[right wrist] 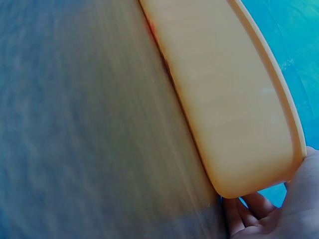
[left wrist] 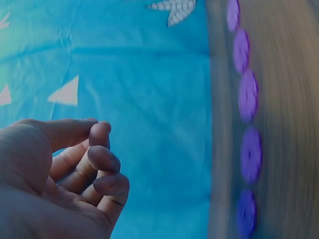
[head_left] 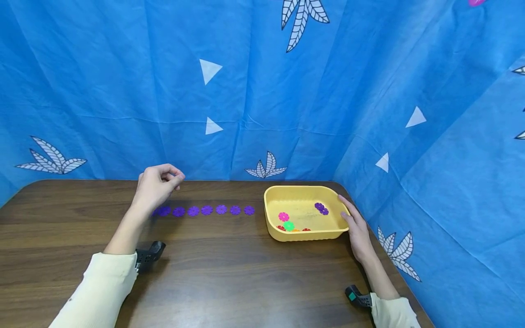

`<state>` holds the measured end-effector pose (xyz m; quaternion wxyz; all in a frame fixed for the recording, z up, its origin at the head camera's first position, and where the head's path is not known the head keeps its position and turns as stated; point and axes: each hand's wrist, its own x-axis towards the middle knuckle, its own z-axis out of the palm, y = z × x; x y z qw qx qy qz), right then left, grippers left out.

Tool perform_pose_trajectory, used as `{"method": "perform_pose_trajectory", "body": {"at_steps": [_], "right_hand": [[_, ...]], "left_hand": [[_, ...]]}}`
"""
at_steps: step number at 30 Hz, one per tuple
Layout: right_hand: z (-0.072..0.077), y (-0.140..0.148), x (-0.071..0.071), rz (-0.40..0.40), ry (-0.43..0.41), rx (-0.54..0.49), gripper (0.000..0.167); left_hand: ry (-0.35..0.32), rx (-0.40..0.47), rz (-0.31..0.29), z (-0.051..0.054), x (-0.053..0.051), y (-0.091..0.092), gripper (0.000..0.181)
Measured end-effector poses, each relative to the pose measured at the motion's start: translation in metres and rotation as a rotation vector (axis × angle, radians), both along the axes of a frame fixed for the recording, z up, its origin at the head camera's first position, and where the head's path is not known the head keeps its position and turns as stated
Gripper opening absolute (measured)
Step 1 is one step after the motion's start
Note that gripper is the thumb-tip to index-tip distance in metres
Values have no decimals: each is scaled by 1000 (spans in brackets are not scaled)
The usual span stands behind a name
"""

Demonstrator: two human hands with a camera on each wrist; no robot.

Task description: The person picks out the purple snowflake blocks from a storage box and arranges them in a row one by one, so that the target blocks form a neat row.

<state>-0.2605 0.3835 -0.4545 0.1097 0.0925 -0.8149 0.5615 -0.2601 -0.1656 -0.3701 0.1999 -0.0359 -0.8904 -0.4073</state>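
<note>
My left hand (head_left: 157,184) is raised over the left end of a row of purple flower-shaped discs (head_left: 207,210). Its fingers are curled, thumb and forefinger close together, and no object shows between them in the left wrist view. The row lies on the wooden table, and the hand is apart from it. At the right, my right hand (head_left: 357,232) grips the right end of a yellow plastic basin (head_left: 306,235). Inside the basin are two purple discs (head_left: 321,208), a pink disc (head_left: 283,217), a green disc (head_left: 289,226) and some red and orange ones, partly hidden by the front wall.
The brown wooden table (head_left: 229,282) ends at a blue curtain (head_left: 184,91) with leaf and triangle prints, which hangs behind it and along the right side. A black wrist camera (head_left: 151,253) sits on the left wrist, another black camera (head_left: 357,296) on the right.
</note>
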Motion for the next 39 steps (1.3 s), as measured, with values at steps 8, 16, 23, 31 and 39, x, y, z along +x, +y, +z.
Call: {"method": "perform_pose_trajectory", "body": {"at_steps": [8, 16, 23, 31, 39], "right_hand": [[0, -2, 1, -9, -9, 2, 49], [0, -1, 1, -10, -21, 6, 49], [0, 0, -1, -12, -27, 22, 49], [-1, -1, 0, -26, -39, 32, 50], [1, -2, -1, -31, -41, 45, 50]], "left_hand": [[0, 44, -71, 1, -11, 50, 12], [-30, 128, -171, 2, -19, 113, 10], [-37, 192, -226, 6, -21, 166, 9], [-8, 183, -308, 6, -22, 226, 11], [-32, 148, -380, -4, -22, 285, 11]]}}
